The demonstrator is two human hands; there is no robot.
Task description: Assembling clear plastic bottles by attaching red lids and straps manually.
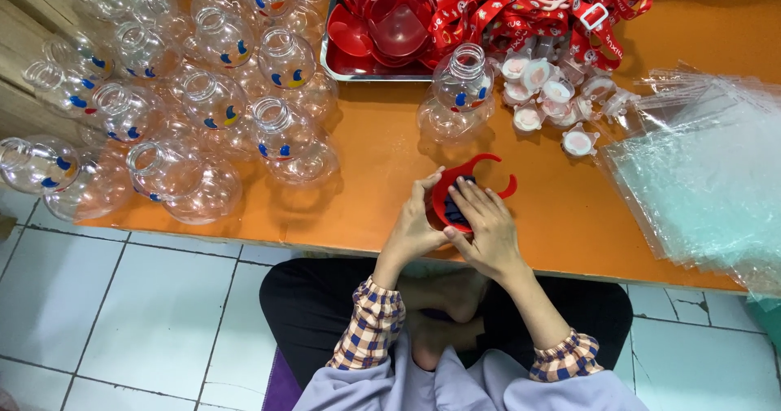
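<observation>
A red horned plastic piece [468, 190] is gripped by both the left hand [415, 228] and right hand [486, 226] — held just above the orange bench [366, 183], near a clear bottle [455, 94].

clear plastic bottles [187, 94], white caps [545, 94], clear bags [700, 175] on orange table [374, 175].

red plastic piece [455, 195]: half hidden by hands | plastic sheets [708, 183]: cut off right
</observation>
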